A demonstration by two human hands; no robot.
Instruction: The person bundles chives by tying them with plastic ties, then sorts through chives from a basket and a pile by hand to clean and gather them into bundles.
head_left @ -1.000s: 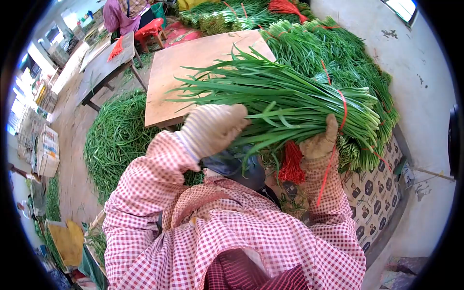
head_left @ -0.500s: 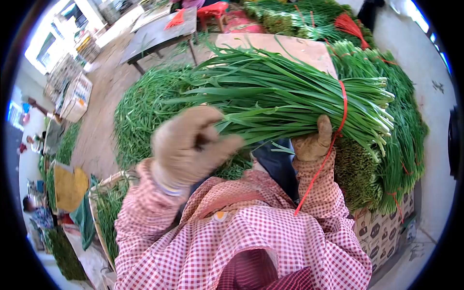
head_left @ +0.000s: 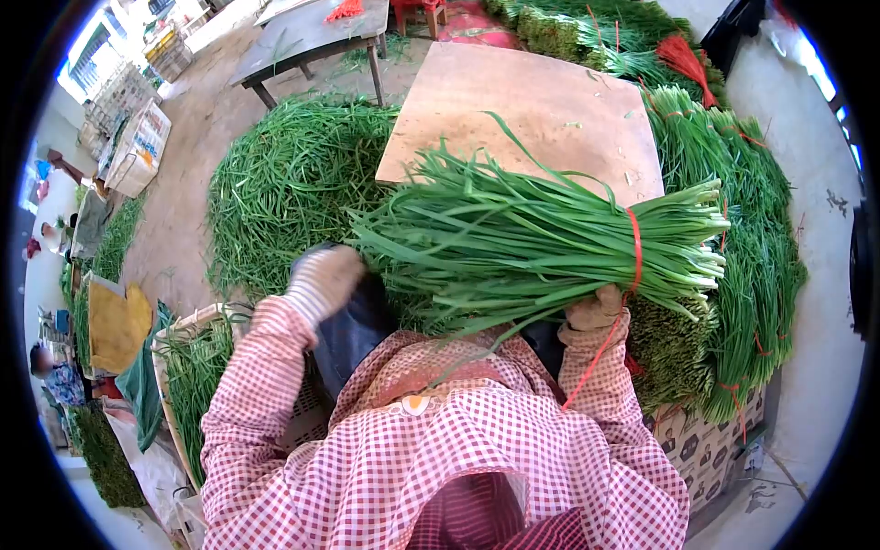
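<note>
A large bundle of long green leafy stalks (head_left: 513,238) lies sideways in front of me, its pale cut ends to the right. Around it near those ends runs a red tie (head_left: 637,252), one loose tail hanging over my sleeve. My right hand (head_left: 596,310), in a tan glove, holds the bundle from below, its fingers partly hidden under the stalks. My left hand (head_left: 332,275), in a striped glove, is blurred by motion beside my knee, apart from the bundle's leaf tips; its fingers cannot be made out.
Behind the bundle stands a wooden board (head_left: 527,110). A heap of loose greens (head_left: 293,183) lies on the floor to the left, near a basket (head_left: 170,394). Tied bundles (head_left: 752,275) are stacked at the right. A dark table (head_left: 312,41) stands farther back.
My left hand has moved away from the leaves, down and to the left. The bundle has come lower, showing more of the board, and my right hand still holds it.
</note>
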